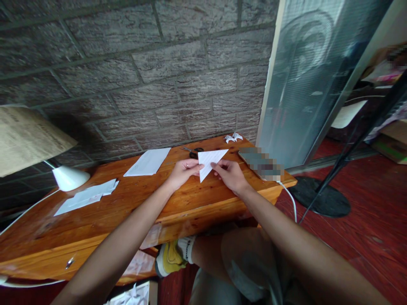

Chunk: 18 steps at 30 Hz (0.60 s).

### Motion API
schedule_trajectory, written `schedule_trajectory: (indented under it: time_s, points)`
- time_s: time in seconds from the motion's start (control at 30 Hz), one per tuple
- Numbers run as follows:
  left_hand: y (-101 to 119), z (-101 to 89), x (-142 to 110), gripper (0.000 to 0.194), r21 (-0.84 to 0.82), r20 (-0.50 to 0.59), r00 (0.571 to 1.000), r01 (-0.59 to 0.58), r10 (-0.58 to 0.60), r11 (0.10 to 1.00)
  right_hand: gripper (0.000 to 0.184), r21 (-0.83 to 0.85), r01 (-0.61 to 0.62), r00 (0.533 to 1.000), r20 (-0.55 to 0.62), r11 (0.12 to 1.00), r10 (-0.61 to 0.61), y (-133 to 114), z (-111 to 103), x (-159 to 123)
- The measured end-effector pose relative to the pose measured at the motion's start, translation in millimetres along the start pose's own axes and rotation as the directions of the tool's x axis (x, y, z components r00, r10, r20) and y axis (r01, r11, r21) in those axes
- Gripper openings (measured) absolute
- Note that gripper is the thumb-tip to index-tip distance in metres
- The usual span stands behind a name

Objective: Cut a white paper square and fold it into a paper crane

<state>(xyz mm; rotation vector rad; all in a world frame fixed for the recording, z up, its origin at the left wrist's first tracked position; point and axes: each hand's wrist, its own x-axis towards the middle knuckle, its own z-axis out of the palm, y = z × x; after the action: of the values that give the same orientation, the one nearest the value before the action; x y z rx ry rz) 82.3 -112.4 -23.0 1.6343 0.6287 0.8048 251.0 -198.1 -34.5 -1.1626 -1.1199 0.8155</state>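
White paper triangle (210, 163) — between both hands (206, 170)

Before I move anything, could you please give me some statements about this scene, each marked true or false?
1. The left hand and right hand both hold the paper triangle. True.
2. The scissors are in the right hand. False: they lie on the table.
3. The lamp has a white base. True.
4. The shoe is blue all over. False: it is mostly yellow.
5. Small folded papers lie near the wall. True.
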Motion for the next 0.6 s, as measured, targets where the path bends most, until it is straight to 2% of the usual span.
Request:
schedule_trajectory:
  time_s: [0.13, 0.3, 0.37, 0.5, 0.57, 0.6]
  points:
    - [3, 1.0, -2, 0.038, 0.039, 0.101, 0.993, 0.056, -0.060, 0.998, 0.040, -0.060, 0.081, 0.992, -0.088, 0.995, -0.086, -3, -1, 0]
    - [5, 2.2, 0, 0.040, 0.032, 0.036, 0.993, 0.107, -0.108, 0.994, 0.037, -0.173, 0.132, 0.979, -0.135, 0.976, -0.156, -6, 0, -1]
    - [4, 2.1, -1, 0.039, 0.019, 0.055, 0.991, 0.117, -0.118, 0.993, 0.037, -0.202, 0.144, 0.973, -0.148, 0.969, -0.175, -6, -2, 1]
    - [-1, 1.1, -3, 0.038, 0.013, 0.152, 0.980, 0.131, -0.131, 0.991, 0.038, -0.166, 0.113, 0.943, -0.292, 0.980, -0.158, -8, -16, 11]
    - [-2, 0.3, -4, 0.039, -0.001, 0.138, 0.985, 0.109, -0.107, 0.994, 0.041, -0.142, 0.102, 0.931, -0.336, 0.985, -0.145, -10, -26, 15]
    - [-2, -0.1, -3, 0.039, -0.018, 0.111, 0.990, 0.085, -0.083, 0.996, 0.042, -0.129, 0.091, 0.943, -0.308, 0.987, -0.127, -11, -29, 15]
